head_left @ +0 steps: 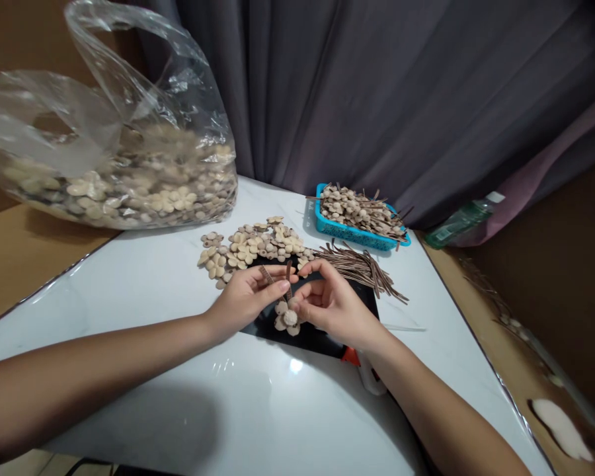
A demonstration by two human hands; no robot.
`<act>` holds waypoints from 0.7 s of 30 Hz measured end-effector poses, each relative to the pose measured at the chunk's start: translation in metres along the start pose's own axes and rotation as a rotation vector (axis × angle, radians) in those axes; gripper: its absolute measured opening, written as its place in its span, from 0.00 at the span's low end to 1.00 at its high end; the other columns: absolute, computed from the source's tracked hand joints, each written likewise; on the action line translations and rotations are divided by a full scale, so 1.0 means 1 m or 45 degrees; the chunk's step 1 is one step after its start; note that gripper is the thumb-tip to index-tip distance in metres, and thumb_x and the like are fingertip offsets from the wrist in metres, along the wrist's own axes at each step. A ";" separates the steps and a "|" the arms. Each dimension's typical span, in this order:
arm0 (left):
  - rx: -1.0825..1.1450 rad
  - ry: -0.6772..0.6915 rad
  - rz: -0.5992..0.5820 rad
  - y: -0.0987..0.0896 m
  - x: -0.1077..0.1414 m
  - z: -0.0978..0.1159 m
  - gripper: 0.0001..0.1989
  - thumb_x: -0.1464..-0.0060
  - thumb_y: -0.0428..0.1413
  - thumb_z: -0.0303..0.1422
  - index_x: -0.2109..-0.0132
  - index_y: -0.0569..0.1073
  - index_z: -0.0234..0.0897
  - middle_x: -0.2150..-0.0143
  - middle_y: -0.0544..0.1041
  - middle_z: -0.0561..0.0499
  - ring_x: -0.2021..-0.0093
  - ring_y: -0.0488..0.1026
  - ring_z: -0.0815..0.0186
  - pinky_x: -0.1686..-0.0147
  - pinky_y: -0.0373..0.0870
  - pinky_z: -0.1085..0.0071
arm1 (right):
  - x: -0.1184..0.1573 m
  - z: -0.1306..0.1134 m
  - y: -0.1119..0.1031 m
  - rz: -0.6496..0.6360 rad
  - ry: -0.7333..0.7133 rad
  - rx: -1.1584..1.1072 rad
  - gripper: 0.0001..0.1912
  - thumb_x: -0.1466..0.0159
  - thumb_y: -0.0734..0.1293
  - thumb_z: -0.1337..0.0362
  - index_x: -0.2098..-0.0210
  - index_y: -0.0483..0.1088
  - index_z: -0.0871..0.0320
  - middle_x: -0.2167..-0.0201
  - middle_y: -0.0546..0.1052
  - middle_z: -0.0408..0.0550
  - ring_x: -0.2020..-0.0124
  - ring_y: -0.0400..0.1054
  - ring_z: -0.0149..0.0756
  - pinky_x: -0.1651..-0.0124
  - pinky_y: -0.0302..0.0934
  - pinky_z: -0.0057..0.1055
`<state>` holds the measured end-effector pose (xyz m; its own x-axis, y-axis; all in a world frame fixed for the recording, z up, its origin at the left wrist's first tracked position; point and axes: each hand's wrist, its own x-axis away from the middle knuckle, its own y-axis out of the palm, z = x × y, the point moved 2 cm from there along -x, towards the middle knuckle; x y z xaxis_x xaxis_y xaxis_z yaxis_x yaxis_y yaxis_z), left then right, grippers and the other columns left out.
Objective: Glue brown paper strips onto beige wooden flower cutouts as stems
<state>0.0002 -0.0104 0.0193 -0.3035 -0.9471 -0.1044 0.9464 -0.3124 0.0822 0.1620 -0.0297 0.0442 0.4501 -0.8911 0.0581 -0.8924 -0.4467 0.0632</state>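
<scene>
A beige flower (281, 322) with a pale, bumpy centre hangs between my hands, with brown strips (289, 272) rising above it. My left hand (242, 295) is closed, pinching the strips between thumb and fingers. On the other side, my right hand (336, 303) is closed with thumb and fingers at the flower's upper right edge. Its curled index finger comes near the left fingertips. Part of the flower and the strips' lower ends are hidden by the fingers. Beneath both hands lies a black mat (310, 338).
Loose flowers (245, 248) and a bundle of brown strips (361, 266) lie beyond the mat. A blue basket (350, 233) holds strip-stemmed flowers. A clear plastic bag (178, 99) of flowers stands left. An orange-tipped tool (350, 356) sits under my right forearm; a green bottle (459, 223) is right.
</scene>
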 end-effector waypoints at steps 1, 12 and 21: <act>0.009 -0.023 0.026 0.000 0.000 -0.001 0.17 0.50 0.60 0.39 0.56 0.75 0.32 0.59 0.80 0.44 0.59 0.76 0.60 0.59 0.73 0.67 | 0.001 0.000 0.001 -0.012 0.009 0.020 0.19 0.43 0.69 0.69 0.59 0.56 0.53 0.74 0.71 0.37 0.75 0.67 0.27 0.69 0.64 0.27; -0.006 -0.125 0.075 -0.002 0.000 0.000 0.14 0.49 0.59 0.42 0.65 0.77 0.32 0.70 0.80 0.48 0.73 0.74 0.68 0.71 0.71 0.73 | 0.003 0.002 0.003 -0.039 0.002 0.105 0.18 0.42 0.68 0.69 0.60 0.55 0.52 0.72 0.71 0.38 0.73 0.68 0.27 0.67 0.63 0.28; -0.019 -0.022 -0.139 0.001 0.003 0.003 0.13 0.51 0.60 0.39 0.63 0.72 0.33 0.68 0.77 0.49 0.67 0.73 0.66 0.67 0.70 0.72 | -0.001 -0.006 -0.004 0.156 -0.110 -0.078 0.22 0.46 0.73 0.64 0.62 0.54 0.52 0.73 0.73 0.36 0.75 0.68 0.26 0.72 0.62 0.25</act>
<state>0.0003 -0.0139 0.0225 -0.4069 -0.9086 -0.0947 0.9090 -0.4129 0.0563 0.1649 -0.0266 0.0503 0.3310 -0.9435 -0.0169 -0.9359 -0.3305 0.1215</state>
